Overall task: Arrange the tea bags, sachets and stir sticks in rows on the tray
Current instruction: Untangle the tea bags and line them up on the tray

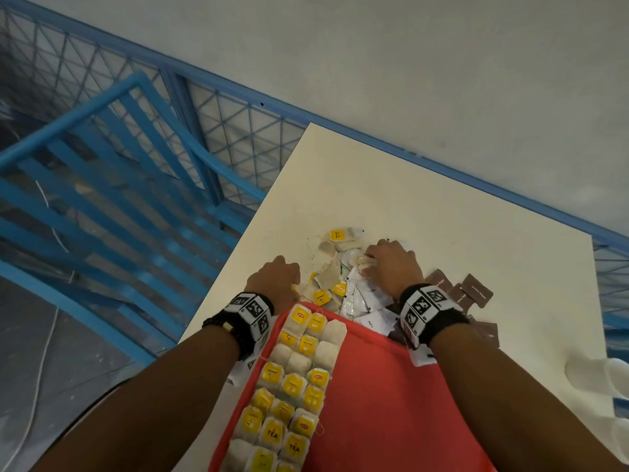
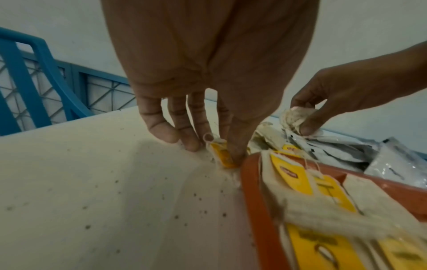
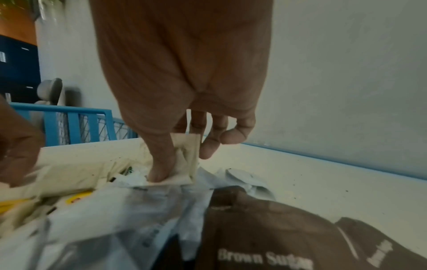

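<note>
A red tray (image 1: 381,386) lies in front of me, with several tea bags (image 1: 292,386) in rows along its left side. Beyond its far edge sits a loose pile of tea bags (image 1: 335,253) and white sachets (image 1: 357,294). My left hand (image 1: 277,277) pinches a yellow-tagged tea bag (image 2: 220,155) on the table at the tray's far-left corner (image 2: 251,168). My right hand (image 1: 391,264) pinches a pale tea bag (image 3: 187,157) out of the pile. Brown sugar sachets (image 1: 473,291) lie to the right, close in the right wrist view (image 3: 265,237).
The cream table (image 1: 425,199) stands against a white wall; its left edge drops off beside a blue metal frame (image 1: 119,185) and mesh fence. White cups (image 1: 599,376) sit at the table's right edge. Tea crumbs speckle the tabletop.
</note>
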Tool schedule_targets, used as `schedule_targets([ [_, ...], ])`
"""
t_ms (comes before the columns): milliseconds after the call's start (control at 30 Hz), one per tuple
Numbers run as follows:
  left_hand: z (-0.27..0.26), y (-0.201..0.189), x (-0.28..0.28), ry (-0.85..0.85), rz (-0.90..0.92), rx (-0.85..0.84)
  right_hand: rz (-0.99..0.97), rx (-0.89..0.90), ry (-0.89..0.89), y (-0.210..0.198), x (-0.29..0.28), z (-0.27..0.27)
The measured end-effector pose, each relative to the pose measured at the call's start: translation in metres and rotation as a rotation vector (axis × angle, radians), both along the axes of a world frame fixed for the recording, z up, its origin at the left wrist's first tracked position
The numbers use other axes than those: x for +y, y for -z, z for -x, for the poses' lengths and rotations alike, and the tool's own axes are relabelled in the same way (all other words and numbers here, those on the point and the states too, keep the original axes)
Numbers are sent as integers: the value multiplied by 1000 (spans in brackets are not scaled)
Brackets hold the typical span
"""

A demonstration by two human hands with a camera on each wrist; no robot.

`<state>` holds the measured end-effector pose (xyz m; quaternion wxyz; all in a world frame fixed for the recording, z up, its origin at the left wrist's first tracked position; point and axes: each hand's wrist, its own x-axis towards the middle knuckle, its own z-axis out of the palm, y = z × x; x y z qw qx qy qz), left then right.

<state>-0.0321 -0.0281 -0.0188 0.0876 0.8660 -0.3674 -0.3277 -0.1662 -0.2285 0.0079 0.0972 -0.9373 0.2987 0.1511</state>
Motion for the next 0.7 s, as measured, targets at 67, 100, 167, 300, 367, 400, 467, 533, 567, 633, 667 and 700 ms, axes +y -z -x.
schedule_targets([
  [67, 0, 1, 0, 12, 10, -1, -12, -41, 13, -2, -5, 4],
  [100, -1, 1, 1, 4, 15, 8, -26, -65, 22, -3, -7, 6],
  [167, -3, 1, 2, -23, 26, 32, -60, -114, 53, -7, -11, 10],
  [300, -14, -3, 2, -174, 97, 134, -128, -235, 178, -20, -15, 13],
  [367, -19, -8, 3, -223, 181, 193, -223, -292, 202, -23, -13, 9],
  [400, -21, -11, 4, -230, 214, 208, -281, -294, 171, -25, -9, 4],
  [467, -22, -15, 7, -237, 262, 211, -364, -222, 47, -25, 3, -7],
  [533, -22, -17, 10, -233, 290, 206, -361, -107, -103, -17, 14, -21],
  [567, -22, -18, 11, -232, 298, 209, -343, -60, -158, -13, 19, -27],
  [633, -22, -21, 14, -247, 322, 236, -294, 25, -230, -4, 30, -37],
  [667, -23, -23, 16, -269, 342, 264, -260, 50, -261, 0, 34, -40],
  [700, -23, -27, 17, -301, 369, 300, -224, 70, -286, 3, 38, -42],
])
